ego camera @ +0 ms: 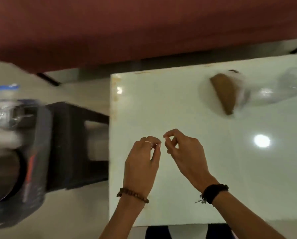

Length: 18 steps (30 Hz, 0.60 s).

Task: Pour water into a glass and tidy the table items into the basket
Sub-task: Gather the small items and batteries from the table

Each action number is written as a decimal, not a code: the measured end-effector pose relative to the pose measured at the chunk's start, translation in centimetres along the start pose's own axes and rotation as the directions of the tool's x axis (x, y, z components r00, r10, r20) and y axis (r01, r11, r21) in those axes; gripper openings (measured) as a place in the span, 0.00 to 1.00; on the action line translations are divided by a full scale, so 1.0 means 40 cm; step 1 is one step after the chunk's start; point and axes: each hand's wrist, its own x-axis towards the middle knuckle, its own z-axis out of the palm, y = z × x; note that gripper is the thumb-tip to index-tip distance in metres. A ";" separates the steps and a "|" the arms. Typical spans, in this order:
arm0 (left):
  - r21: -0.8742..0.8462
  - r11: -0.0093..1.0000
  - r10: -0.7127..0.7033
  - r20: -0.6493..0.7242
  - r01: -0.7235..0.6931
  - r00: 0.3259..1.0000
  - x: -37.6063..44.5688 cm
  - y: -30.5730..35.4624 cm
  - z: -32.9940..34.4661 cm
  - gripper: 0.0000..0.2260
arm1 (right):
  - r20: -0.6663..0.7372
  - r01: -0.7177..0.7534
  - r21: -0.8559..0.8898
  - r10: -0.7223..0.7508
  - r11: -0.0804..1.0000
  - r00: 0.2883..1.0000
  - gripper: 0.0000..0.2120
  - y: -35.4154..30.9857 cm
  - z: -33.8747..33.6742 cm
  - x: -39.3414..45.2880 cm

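Both hands, the left hand (141, 163) and right hand (185, 152), are hovering over the white counter (178, 104) with fingertips curled, holding nothing discernible, while a blurred glass (227, 94) is lying far right; no writing legible.

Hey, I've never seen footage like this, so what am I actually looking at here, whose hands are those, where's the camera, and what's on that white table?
There is no machine here. A person wears a camera on the head, so the single picture looks down at their own two arms. The left hand has a ring and a beaded bracelet; the right hand has a dark wristband. Both hover over a glossy white table with fingertips curled and nearly meeting. Whether they pinch something tiny is too small to tell.

At the table's far right lies a blurred brown cone-shaped thing inside something clear, next to a blurred clear item, perhaps a glass or a bottle. Left of the table, on the floor, stands a dark stool, and nearer the edge a blurred dark container, possibly the basket.
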 end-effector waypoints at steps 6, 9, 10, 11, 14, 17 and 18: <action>-0.156 0.976 0.202 0.388 -0.152 0.899 0.013 0.352 0.377 0.09 | -0.316 -0.267 0.102 0.285 0.958 0.905 0.05 0.376 -0.358 -0.086; -0.206 0.948 0.313 0.458 -0.243 0.832 -0.010 0.498 0.542 0.10 | -0.412 -0.351 0.170 0.390 0.921 0.823 0.06 0.534 -0.495 -0.144; -0.228 0.938 0.342 0.463 -0.263 0.818 -0.018 0.549 0.597 0.10 | -0.440 -0.379 0.182 0.420 0.907 0.794 0.06 0.589 -0.539 -0.164; -0.251 0.927 0.367 0.463 -0.277 0.807 -0.023 0.594 0.646 0.10 | -0.464 -0.403 0.192 0.444 0.895 0.767 0.06 0.638 -0.576 -0.181; -0.283 0.914 0.397 0.486 -0.290 0.779 -0.030 0.701 0.775 0.11 | -0.504 -0.468 0.253 0.528 0.847 0.683 0.07 0.757 -0.664 -0.218; -0.242 0.925 0.380 0.563 -0.293 0.734 -0.024 0.778 0.885 0.18 | -0.533 -0.526 0.284 0.588 0.802 0.609 0.07 0.859 -0.731 -0.247; -0.225 0.924 0.383 0.586 -0.310 0.714 -0.022 0.799 0.919 0.20 | -0.549 -0.542 0.294 0.603 0.787 0.579 0.07 0.892 -0.752 -0.255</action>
